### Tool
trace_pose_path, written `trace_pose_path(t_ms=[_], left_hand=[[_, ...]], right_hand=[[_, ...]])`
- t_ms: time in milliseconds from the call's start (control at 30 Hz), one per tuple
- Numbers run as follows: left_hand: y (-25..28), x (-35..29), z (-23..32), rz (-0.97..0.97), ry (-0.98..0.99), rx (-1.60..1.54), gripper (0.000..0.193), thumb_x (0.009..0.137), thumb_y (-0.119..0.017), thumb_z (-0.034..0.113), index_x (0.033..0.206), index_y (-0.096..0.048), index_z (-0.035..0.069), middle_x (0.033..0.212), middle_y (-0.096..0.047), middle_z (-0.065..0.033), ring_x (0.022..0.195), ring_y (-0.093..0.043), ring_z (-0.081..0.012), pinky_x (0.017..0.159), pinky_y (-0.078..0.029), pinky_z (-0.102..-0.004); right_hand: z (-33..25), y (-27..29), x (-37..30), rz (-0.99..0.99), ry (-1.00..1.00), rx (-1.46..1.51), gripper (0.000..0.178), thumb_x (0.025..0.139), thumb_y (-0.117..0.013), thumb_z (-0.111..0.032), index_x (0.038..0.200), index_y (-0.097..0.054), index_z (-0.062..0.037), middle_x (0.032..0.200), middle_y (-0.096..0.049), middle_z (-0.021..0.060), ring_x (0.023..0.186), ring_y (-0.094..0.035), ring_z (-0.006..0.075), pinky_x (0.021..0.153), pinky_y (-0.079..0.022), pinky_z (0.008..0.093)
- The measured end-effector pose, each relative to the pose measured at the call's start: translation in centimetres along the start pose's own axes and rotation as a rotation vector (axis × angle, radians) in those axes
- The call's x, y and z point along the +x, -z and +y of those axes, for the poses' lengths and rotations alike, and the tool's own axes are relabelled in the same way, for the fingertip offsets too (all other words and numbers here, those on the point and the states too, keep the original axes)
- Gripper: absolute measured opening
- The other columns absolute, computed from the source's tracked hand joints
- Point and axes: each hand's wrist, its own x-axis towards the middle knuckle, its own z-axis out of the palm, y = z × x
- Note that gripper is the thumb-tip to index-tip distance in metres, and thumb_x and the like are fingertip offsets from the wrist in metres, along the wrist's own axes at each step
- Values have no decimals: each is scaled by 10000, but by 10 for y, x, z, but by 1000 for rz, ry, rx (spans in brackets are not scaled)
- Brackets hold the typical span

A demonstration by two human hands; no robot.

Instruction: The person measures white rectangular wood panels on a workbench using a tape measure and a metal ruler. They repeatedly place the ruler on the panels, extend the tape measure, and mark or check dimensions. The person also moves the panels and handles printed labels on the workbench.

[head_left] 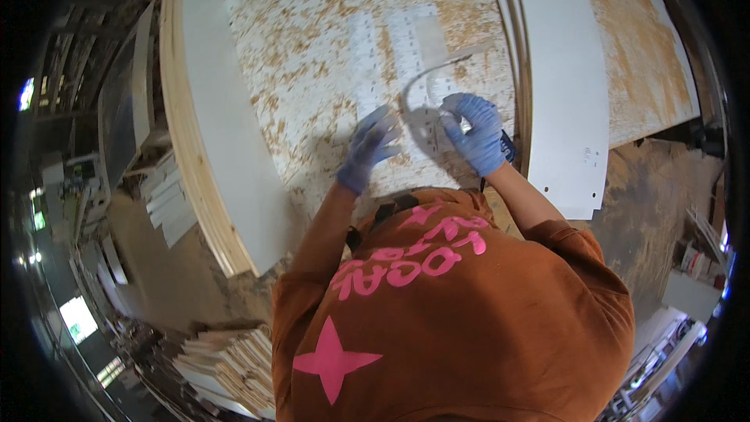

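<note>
My right hand [476,134], in a blue glove, is closed in a pinch at the near end of a thin, curling pale strip [422,76]. The strip arcs up over the worktop and casts a shadow on it. My left hand [369,150], gloved the same way, hovers to the left with its fingers apart and nothing visible in them. Beyond both hands, printed white label strips [405,45] lie on the worn white worktop [293,55], whose paint is scuffed through to brown.
A stack of white-faced boards [215,125] lines the left side. More long white panels [564,86] lie to the right, drilled with holes near the close end. Stacked boards [234,367] rest on the floor at lower left, and white offcuts [169,197] sit beyond the left stack.
</note>
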Motion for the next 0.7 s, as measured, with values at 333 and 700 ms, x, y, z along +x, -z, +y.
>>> trace_pose_path(t_ms=[333,700], left_hand=[[-35,-17,0,-209,-70,-424,623,900,-595,188,1432,-356,-32,1342,-539,-221,1131,-602,-315,940,-532,-420],[-31,-51,2,-245,-146,-431,606,905,-600,175,1435,-365,-4,1383,-508,-233,1176,-583,-358,992,-503,-459]], right_hand=[[-65,-12,-44,-327,374,-258,137,765,-702,-221,899,-688,-194,1083,-675,-17,945,-625,225,1006,-351,466],[-59,-11,-50,-204,-329,484,404,876,-703,-165,1214,-583,21,1036,-665,108,937,-625,176,848,-504,314]])
